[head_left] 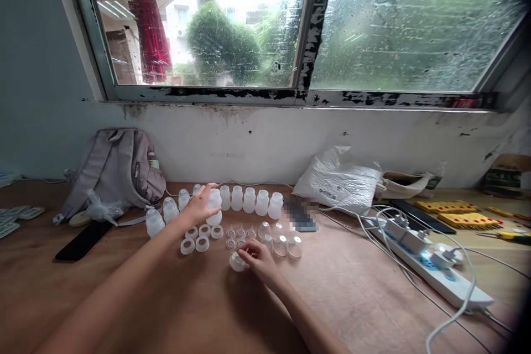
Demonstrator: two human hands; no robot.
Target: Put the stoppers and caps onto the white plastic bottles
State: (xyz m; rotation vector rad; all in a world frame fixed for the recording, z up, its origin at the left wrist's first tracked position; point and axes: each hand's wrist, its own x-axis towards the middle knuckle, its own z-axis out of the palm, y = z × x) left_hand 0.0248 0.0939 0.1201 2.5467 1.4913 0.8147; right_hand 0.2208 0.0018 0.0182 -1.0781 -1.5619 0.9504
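My left hand (201, 206) is closed around a translucent white baby bottle (214, 217) at the near side of the bottle row. Beyond it, several open bottles (249, 200) stand upright in a line. To its left are several bottles with clear domed caps (154, 223). Lower down, the fingers of my right hand (260, 259) pinch a small white bottle collar (237, 261) just above or on the table; whether a teat sits in it I cannot tell. Near my hands lie white collar rings (202, 243), small clear teats (241, 232) and clear dome caps (295, 246).
A grey backpack (114, 171) and a dark phone (83, 241) are at left. A silver plastic bag (338, 180) leans on the back wall. At right, a white power strip (440, 271) trails cables, with yellow tool-like pieces (468, 220) behind it.
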